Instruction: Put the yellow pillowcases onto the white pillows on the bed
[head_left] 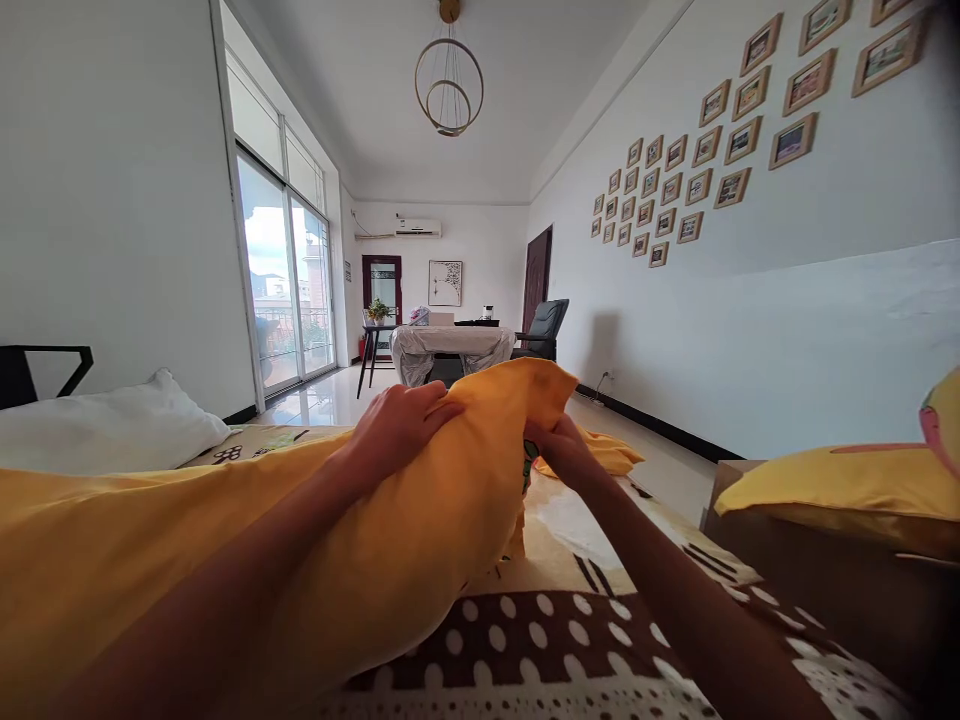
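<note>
A large, puffy orange-yellow cloth cover point(450, 500) stretches from the lower left to the middle of the view, raised above a patterned bed sheet point(525, 635). My left hand point(397, 425) lies over its upper edge, fingers curled round the fabric. Near its raised corner, my right hand point(564, 448) is closed on the edge, with its fingertips partly hidden by the cloth. A green printed patch shows beside the right hand. Behind that hand, more orange cloth lies on the bed. What fills the cover cannot be seen.
At left lies a white pillow point(120, 415); at right, a yellow cushion point(840, 490) rests on a brown surface. Beyond the bed stand a plastic-covered table point(457, 345), a black office chair point(546, 325) and a plant on a tall stand point(367, 350). Sliding glass doors point(289, 270) line the left wall.
</note>
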